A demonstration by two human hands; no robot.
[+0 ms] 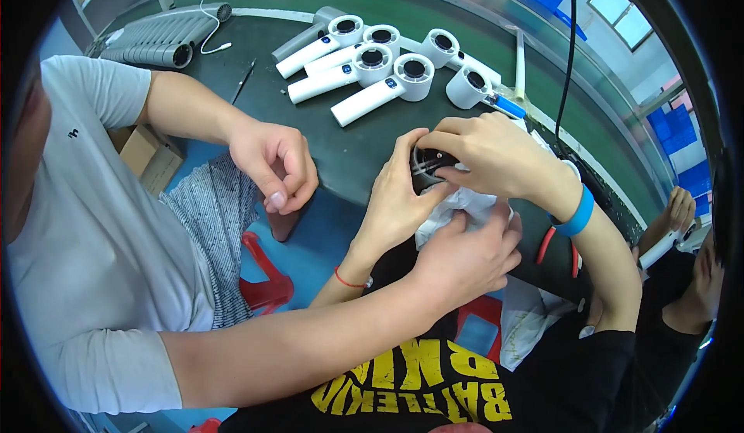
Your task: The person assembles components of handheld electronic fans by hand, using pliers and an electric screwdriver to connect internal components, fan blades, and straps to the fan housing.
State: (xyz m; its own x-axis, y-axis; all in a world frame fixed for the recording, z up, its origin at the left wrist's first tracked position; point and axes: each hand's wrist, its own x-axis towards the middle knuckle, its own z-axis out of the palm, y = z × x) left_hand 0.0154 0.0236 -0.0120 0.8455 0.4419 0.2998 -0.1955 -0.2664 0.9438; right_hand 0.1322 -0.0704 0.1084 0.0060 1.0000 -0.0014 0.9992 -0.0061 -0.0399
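Near the table's front edge, my left hand [397, 194] is closed around the side of a dark round part [425, 171] with a shiny rim. From above, my right hand [492, 148] curls its fingers onto the same part, hiding much of it. Just below, a co-worker's hand [469, 259] reaches across from the left and grips a crumpled white cloth or bag [459, 207] close to my fingers. The co-worker's other hand [275, 162] hangs loosely curled by the table edge. Several white handheld fans [413, 77] lie beyond my hands.
Grey fan bodies [155, 38] sit in a row at the far left, beside a white cable [208, 22]. A thin dark tool [244, 80] lies near them. Red-handled pliers [545, 245] rest right of my hands. A black cord [570, 69] hangs at the right.
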